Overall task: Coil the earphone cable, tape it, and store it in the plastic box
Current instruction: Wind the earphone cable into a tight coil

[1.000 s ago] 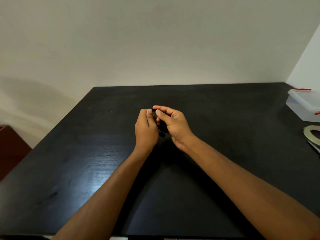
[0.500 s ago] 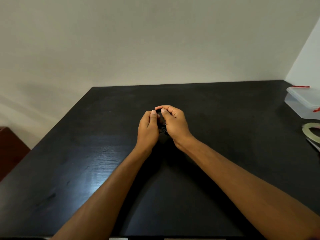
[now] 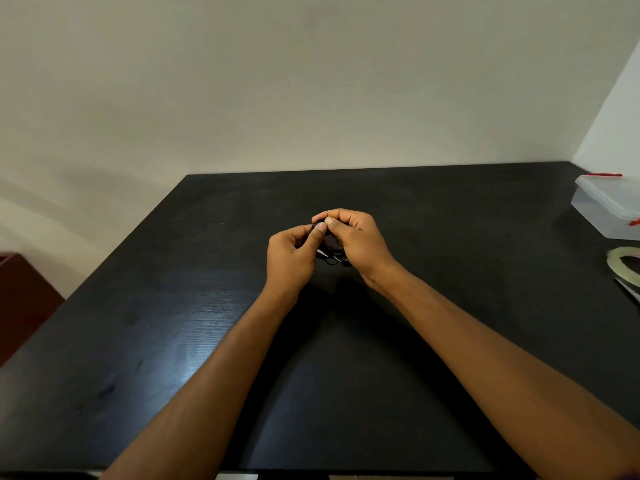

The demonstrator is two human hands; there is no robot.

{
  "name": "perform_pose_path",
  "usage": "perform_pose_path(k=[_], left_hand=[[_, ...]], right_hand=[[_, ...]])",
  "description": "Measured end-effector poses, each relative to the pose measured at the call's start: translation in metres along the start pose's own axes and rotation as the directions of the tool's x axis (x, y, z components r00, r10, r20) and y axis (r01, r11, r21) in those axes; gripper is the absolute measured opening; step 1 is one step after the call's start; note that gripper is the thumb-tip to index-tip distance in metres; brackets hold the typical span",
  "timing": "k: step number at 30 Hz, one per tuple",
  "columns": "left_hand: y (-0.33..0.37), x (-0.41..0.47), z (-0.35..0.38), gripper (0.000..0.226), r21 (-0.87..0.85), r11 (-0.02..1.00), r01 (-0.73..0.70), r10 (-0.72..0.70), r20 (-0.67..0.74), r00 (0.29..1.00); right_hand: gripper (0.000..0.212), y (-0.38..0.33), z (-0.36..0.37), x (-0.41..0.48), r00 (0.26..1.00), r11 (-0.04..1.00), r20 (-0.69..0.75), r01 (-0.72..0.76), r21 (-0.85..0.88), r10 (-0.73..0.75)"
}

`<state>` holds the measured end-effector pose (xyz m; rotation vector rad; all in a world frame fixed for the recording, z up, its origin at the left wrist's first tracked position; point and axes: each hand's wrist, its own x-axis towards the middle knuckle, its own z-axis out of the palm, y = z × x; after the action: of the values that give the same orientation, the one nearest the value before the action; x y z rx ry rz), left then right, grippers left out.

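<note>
Earphone cable (image 3: 330, 252) sits bunched mid-worktop (image 3: 450, 220). I grip it with the curled fingers (image 3: 337, 214) of left hand (image 3: 291, 261) and right hand (image 3: 360, 244). Tape roll (image 3: 621, 270) and plastic box (image 3: 609, 209) lie well right of the cable, nearer the right hand.

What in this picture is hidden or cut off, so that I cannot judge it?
- Cable, head view: mostly covered by the left hand and right hand, which both grip it; its number of loops cannot be told.
- Box: cut by the right edge; contents unclear.
- Tape roll: cut by the right edge.
- Thin pale object below the tape: too little shows to name it.
</note>
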<state>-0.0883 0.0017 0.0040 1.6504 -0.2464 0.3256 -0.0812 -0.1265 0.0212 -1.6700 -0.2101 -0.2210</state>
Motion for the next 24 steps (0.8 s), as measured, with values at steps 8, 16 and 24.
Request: perform_pose_path(k=[8, 16, 24], left_hand=[[-0.008, 0.005, -0.005, 0.018, -0.008, 1.000, 0.017, -0.017, -0.103, 0.995], [-0.010, 0.007, -0.006, 0.018, -0.098, 0.994, 0.050, -0.069, -0.198, 0.978], [-0.014, 0.008, -0.008, 0.016, -0.107, 0.994, 0.033, -0.055, -0.206, 0.977]], right_hand=[[0.023, 0.008, 0.004, 0.000, 0.994, 0.971, 0.001, -0.103, 0.215, 0.106], [0.024, 0.013, 0.014, -0.005, 0.996, 0.999, -0.082, 0.025, 0.022, -0.023], [0.029, 0.011, 0.012, -0.009, 0.997, 0.992, -0.026, 0.069, -0.108, -0.072]])
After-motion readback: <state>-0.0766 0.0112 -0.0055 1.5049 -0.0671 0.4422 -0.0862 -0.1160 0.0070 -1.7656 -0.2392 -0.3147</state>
